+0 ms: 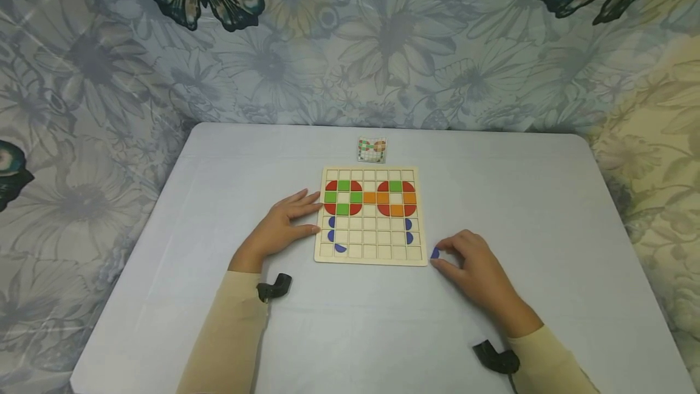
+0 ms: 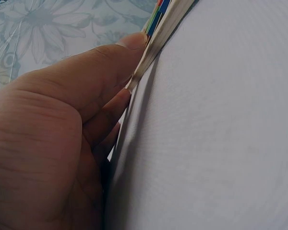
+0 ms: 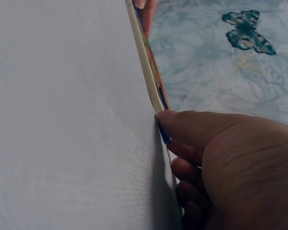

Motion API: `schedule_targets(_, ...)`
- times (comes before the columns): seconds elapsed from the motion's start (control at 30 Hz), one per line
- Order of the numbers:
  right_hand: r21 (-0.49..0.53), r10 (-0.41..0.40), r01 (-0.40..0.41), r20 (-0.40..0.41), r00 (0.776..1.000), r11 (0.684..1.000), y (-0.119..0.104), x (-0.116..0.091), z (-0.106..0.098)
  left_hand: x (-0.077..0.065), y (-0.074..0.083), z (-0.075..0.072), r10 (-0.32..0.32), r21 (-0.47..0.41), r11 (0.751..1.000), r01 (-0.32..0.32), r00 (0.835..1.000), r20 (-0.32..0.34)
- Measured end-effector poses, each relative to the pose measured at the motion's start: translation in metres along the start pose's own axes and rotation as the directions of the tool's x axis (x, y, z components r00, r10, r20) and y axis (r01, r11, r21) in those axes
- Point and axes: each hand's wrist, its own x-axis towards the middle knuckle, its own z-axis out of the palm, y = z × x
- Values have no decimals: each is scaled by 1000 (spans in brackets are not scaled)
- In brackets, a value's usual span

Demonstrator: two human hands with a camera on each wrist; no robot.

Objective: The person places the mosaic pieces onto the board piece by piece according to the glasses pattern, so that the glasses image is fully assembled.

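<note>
A square cream grid board (image 1: 370, 239) lies on the table with red, green and orange tiles forming two rings joined by an orange square. Blue half-circle tiles sit in cells down its left and right sides, and one (image 1: 340, 248) lies in the bottom row. My left hand (image 1: 279, 227) rests at the board's left edge, fingers extended, the thumb tip right at the rim in the left wrist view. Between thumb and forefinger, my right hand (image 1: 476, 266) pinches a blue half-circle tile (image 1: 435, 253) just beyond the board's lower right corner.
A small pattern card (image 1: 372, 149) showing a similar coloured grid lies behind the board. The white table (image 1: 525, 199) stretches to both sides, with a floral, butterfly-printed covering (image 1: 394, 41) behind it. Each wrist wears a black camera (image 1: 276, 287).
</note>
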Motion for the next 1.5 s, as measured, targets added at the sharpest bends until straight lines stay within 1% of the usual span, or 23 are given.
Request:
schedule_targets(0.23, -10, 1, -1, 3, 1000, 1000, 0, 0, 1, 0, 1, 0, 1, 2, 1000, -1, 1000, 2)
schedule_targets(0.8, -44, -42, 42, 0, 999, 998, 1, 1, 1, 0, 1, 0, -3, 9, 1000, 3, 1000, 1)
schedule_targets(1.07, -61, -36, 36, 6, 999, 998, 0, 0, 1, 0, 0, 0, 1, 5, 1000, -1, 1000, -3)
schedule_targets(1.3, -62, -42, 41, -12, 999, 997, 1, 0, 1, 0, 0, 0, 2, 2, 1000, -2, 1000, -3)
schedule_targets(1.5, -43, -39, 37, -33, 999, 998, -2, -1, 0, 0, 0, 0, 1, -1, 1000, -1, 1000, -4)
